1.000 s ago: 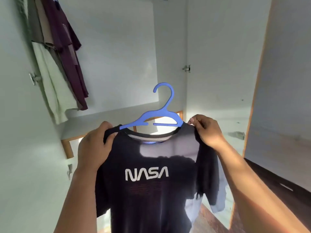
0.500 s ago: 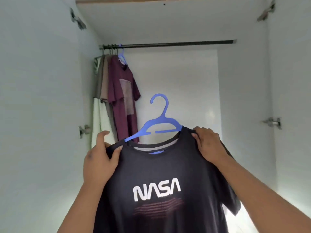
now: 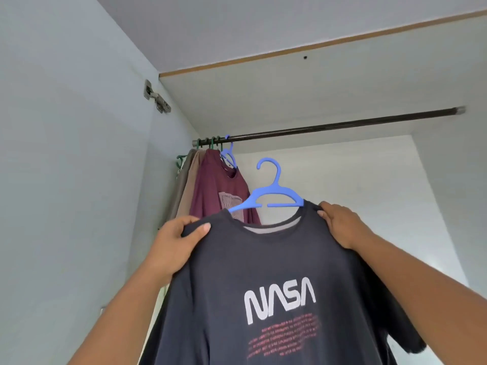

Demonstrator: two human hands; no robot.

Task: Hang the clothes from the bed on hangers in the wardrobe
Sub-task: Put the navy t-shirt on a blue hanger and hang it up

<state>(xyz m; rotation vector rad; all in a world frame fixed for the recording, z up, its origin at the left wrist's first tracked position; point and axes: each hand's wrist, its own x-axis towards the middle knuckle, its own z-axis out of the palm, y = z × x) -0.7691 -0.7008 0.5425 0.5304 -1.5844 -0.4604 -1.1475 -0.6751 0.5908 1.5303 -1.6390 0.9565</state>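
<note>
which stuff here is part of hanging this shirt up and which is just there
Part of the job:
- NASA t-shirt, gripped at both shoulders
- blue hanger inside its collar
- wardrobe rail
- left hand
- right hand

Just there:
- maroon t-shirt, already on the rail
- beige garments beside it
- door hinge

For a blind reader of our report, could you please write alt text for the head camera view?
Two hands, left and right, hold up a dark grey NASA T-shirt by its shoulders on a blue plastic hanger, below a dark metal wardrobe rail. At the rail's left end hang a maroon T-shirt and other garments.
</note>
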